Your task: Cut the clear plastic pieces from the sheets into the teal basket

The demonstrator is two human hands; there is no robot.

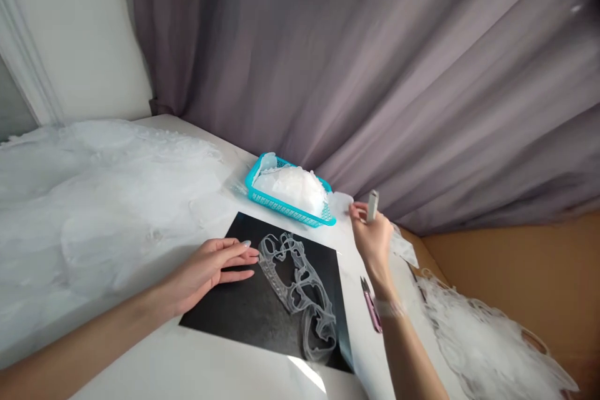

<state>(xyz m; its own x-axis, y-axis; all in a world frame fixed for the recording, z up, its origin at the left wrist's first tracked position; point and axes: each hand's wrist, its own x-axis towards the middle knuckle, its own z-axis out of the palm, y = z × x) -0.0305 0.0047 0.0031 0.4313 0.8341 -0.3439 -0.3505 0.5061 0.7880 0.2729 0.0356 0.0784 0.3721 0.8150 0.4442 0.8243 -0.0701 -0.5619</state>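
My left hand (220, 265) is open, palm down over a black mat (234, 319), its fingers stretched out. The fingertips reach the left edge of a translucent white openwork piece (297, 275), which has curvy cut-out holes and lies across the mat. To the right of the basket, my right hand (372, 231) is closed, with a pale stick-shaped tool (373, 205) standing up out of it. A small sheer white piece (340, 201) is at its pinched fingertips. Thread snips (371, 306) with pink handles lie beside the right wrist.
A turquoise basket (285, 205) heaped with white pieces (295, 186) stands behind the mat. A large pile of sheer white material (94, 200) covers the table's left side. White stringy scraps (487, 337) lie at the right. A grey-purple curtain (304, 62) hangs behind.
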